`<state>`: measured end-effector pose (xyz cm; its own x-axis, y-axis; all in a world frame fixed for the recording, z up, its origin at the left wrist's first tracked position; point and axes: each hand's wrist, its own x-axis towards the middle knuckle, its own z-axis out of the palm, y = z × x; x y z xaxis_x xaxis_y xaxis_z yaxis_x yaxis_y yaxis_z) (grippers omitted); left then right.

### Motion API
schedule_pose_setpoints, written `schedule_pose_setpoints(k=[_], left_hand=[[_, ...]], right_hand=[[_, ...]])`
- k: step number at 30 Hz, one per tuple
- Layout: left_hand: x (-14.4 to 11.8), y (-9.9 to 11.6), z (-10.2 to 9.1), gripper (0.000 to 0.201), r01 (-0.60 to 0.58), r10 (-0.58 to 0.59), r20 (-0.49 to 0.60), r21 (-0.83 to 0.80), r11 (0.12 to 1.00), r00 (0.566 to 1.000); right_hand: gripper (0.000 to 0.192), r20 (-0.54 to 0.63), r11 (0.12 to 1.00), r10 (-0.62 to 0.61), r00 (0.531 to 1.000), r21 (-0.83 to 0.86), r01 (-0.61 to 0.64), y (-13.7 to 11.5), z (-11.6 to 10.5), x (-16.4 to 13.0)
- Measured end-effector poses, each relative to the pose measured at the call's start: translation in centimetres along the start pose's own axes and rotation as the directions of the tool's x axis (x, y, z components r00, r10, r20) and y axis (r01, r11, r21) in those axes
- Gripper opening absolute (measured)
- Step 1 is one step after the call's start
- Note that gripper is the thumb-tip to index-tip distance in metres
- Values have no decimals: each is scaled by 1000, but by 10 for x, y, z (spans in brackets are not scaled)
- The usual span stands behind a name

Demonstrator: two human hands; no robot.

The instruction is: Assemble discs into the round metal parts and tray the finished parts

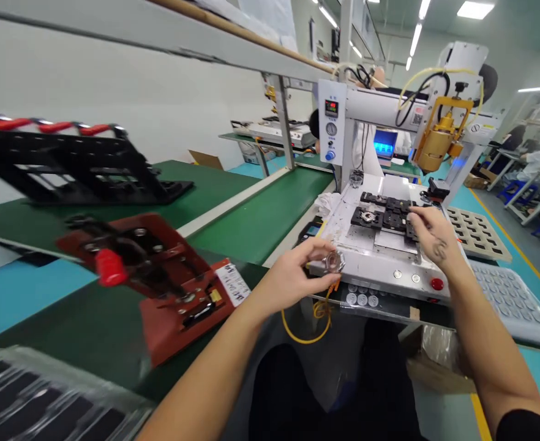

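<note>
Between the thumb and fingers of my left hand is a small round metal ring-shaped part, held in front of the machine's front edge. My right hand reaches onto the machine's white bed, its thumb and fingertips closed at the right side of a black fixture. Whether a small piece also sits in those fingertips is hidden. Another round metal part lies in the fixture's left nest. Above the bed hangs a brass-coloured dispensing head.
On the left bench stand a red toggle-clamp jig and a black rack with red handles. A plastic-covered tray lies at lower left. Right of the machine are a beige tray and a clear blister tray. A yellow hose loops below.
</note>
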<state>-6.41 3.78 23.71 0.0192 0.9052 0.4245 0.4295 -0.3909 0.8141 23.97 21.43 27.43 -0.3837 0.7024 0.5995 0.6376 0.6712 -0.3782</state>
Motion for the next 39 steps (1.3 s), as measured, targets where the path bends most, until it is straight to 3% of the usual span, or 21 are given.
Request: schedule_pose_setpoints(k=[1, 3, 4, 6, 10, 13, 15, 16, 17, 19, 20, 25, 33, 39], left_hand=[[-11, -4, 4, 45, 41, -41, 11, -5, 999, 999], [-31, -14, 11, 42, 123, -123, 31, 10, 992, 992], [-39, -19, 15, 40, 158, -159, 38, 25, 987, 987], [-50, -30, 25, 39, 205, -206, 58, 35, 978, 977], [-55, -47, 50, 38, 251, -246, 167, -8, 968, 955], [-55, -57, 70, 39, 269, -252, 288, -21, 963, 924], [-52, -65, 85, 41, 252, -219, 367, -45, 967, 904], [-50, -70, 93, 42, 227, -186, 398, -57, 972, 898], [-46, -75, 100, 42, 191, -148, 419, -64, 979, 896], [-36, -87, 115, 41, 108, -77, 441, -46, 993, 894], [-32, -92, 121, 40, 77, -57, 449, -27, 997, 892], [-28, -111, 134, 41, 13, -10, 471, -5, 1000, 882], [-40, -105, 128, 38, 50, -23, 497, -40, 998, 867], [-38, -99, 125, 36, 73, -46, 519, -31, 997, 853]], right_hand=[[34, -103, 998, 62, 993, 25, -60, 9, -15, -27], [31, -274, 974, 222, 936, 26, -223, 29, -36, -82], [32, -334, 959, 273, 902, 14, -285, 39, -41, -108], [38, -368, 941, 306, 878, -26, -338, 60, -43, -148], [44, -404, 937, 278, 871, -83, -338, 80, -26, -183], [30, -478, 963, 154, 865, -123, -239, 62, -7, -189], [12, -367, 997, 30, 930, -56, -54, 37, 12, -192], [3, -243, 999, -44, 969, 19, 50, 25, 24, -193], [6, -91, 986, -119, 989, 104, 128, 13, 37, -194], [18, 137, 964, -204, 969, 200, 175, -2, 64, -194], [22, 194, 964, -208, 959, 208, 167, -5, 76, -193], [33, 218, 982, -128, 968, 166, 93, 7, 112, -195], [26, 331, 990, -114, 937, 120, 78, 13, 118, -202], [27, 338, 987, -142, 930, 121, 107, 10, 114, -205]])
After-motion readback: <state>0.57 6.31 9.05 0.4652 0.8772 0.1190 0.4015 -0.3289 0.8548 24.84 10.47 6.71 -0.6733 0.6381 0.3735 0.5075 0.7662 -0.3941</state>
